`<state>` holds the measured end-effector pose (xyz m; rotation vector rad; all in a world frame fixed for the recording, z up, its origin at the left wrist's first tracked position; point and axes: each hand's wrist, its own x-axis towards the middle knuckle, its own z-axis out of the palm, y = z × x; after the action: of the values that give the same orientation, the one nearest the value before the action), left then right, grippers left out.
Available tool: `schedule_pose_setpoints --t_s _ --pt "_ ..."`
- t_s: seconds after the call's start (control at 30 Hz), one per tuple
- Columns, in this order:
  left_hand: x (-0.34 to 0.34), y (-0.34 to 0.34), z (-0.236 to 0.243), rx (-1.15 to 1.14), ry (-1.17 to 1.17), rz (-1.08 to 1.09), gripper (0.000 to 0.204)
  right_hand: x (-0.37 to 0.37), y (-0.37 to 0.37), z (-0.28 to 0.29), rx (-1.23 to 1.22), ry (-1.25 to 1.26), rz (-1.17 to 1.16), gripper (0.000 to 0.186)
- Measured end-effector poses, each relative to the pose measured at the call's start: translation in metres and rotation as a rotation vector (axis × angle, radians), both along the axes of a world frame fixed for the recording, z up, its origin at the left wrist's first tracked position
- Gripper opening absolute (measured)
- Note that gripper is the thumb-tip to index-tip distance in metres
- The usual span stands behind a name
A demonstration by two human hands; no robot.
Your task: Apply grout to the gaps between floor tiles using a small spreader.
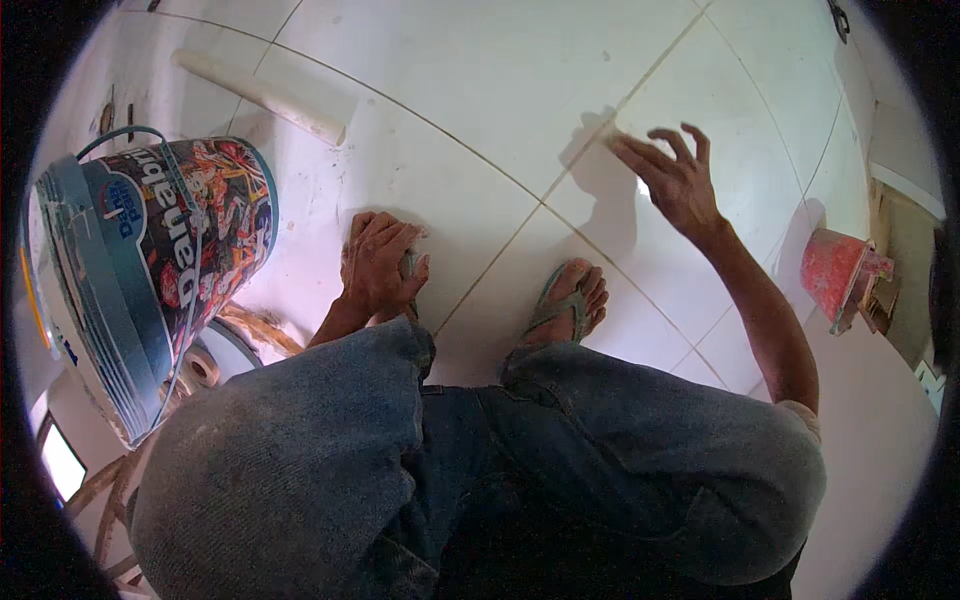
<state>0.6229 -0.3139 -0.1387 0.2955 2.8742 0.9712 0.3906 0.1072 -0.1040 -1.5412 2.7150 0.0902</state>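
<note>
I am crouching over pale floor tiles (480,80) with thin joint lines between them. My right hand (675,180) reaches forward over a joint line, near where lines cross. Its thumb and index finger come together close to the tile, the other fingers lifted; anything small between the tips cannot be made out. My left hand (378,262) rests low over my left foot, its fingers laid out and dusty. That foot is mostly hidden beneath it. My right foot, in a greenish flip-flop (562,312), stands flat on the tiles.
A large printed plastic bucket (215,210) with a wire handle is close on the left. Beyond it a long whitish tube (265,97) lies on the floor. A red plaster-stained container (830,272) is at the right. A tape-like roll (203,368) shows behind the bucket.
</note>
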Motion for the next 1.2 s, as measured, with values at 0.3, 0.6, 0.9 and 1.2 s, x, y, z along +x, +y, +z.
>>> schedule_pose_setpoints --t_s 0.3,0.6,0.9,1.2 --pt "0.000 0.001 0.000 -0.007 0.038 -0.004 0.039 -0.017 0.002 0.017 0.105 -0.076 0.019 0.053" --pt "0.000 0.002 0.002 -0.003 0.075 0.004 0.040 0.001 -0.014 -0.007 0.124 -0.007 -0.402 0.028" --pt "-0.002 0.003 0.005 -0.017 0.020 0.009 0.039 -0.031 -0.018 -0.016 -0.138 0.133 -0.221 0.046" --pt "-0.004 0.004 0.007 -0.014 0.021 0.009 0.038 -0.034 0.018 0.002 0.024 0.085 -0.126 0.054"
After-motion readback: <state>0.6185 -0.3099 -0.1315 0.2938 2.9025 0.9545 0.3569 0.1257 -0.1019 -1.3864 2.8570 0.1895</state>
